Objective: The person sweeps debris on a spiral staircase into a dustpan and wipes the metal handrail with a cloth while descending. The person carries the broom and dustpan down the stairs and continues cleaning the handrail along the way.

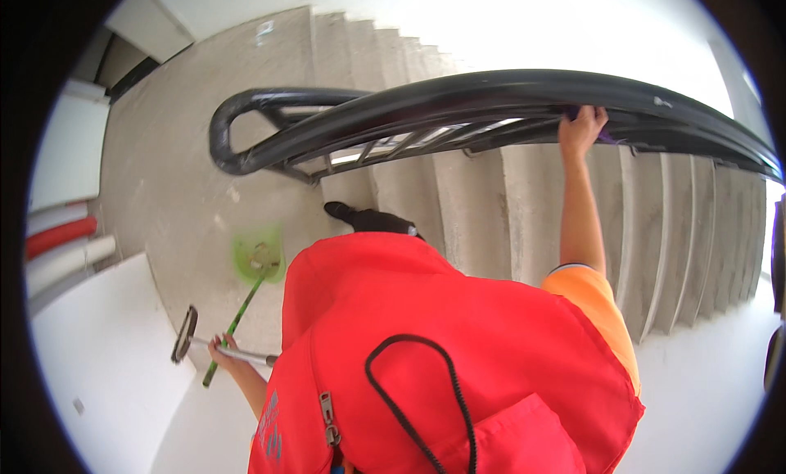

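Observation:
My right hand (583,130) reaches forward to the black metal handrail (491,90). It grips a purple cloth (608,137), mostly hidden under the fingers, against the rail's near side. Low on the left, my left hand (224,353) is closed around the green handle (245,305) of a dustpan and the silver pole (245,354) of a brush. The dustpan's translucent green pan (245,262) is blurred, with bits of litter in it, over the landing floor. Tilted up near the wall is the brush's dark-bristled head (184,334).
Concrete steps (473,198) run off to the right beside me, and another flight (368,50) lies beyond the handrail. The concrete landing (166,167) is on the left, bordered by a red pipe (61,237), a white pipe (73,259) and white walls (110,351).

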Available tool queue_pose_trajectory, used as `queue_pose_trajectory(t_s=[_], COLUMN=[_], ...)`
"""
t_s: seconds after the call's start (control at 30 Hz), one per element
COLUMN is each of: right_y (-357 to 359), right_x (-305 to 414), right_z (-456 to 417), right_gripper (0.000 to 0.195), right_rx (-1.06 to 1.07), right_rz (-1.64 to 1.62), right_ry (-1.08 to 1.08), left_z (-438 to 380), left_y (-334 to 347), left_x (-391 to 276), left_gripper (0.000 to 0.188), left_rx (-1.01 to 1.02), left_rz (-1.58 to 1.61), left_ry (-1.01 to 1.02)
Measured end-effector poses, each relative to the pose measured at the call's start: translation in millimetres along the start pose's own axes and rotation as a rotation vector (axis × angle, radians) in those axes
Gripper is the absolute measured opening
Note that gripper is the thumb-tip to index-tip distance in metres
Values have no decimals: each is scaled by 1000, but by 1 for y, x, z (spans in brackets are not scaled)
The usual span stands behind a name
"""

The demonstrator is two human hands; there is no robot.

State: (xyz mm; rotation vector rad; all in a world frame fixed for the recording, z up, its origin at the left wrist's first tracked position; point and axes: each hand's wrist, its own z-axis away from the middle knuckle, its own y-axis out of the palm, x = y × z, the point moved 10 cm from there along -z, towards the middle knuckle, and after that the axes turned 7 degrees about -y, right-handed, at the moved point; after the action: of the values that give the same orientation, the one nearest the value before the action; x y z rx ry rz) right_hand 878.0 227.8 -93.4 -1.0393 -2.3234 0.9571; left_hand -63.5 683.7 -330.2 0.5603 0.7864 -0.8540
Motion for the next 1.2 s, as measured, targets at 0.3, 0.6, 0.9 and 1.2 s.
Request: queue_pose_trajectory(t_s=[0.3, 0.6, 0.9, 1.2], right_y=[135, 207, 197, 194], right_x=[402, 588, 491, 521], right_z=[96, 230, 293, 199], right_gripper=[51, 27, 27, 37], right_rx=[332, 915, 1634, 1662], right_rz=[-457, -676, -1248, -1448], right_ry=[-224, -443, 735, 446], left_z=[13, 68, 45, 31], left_y=[-31, -128, -205, -181], left_x=[-5, -20, 21, 51], left_gripper=[26, 15, 14, 17], left_rx=[-59, -238, -355, -337], left_rz=[79, 152, 180, 237], left_ry=[-26, 26, -6, -96])
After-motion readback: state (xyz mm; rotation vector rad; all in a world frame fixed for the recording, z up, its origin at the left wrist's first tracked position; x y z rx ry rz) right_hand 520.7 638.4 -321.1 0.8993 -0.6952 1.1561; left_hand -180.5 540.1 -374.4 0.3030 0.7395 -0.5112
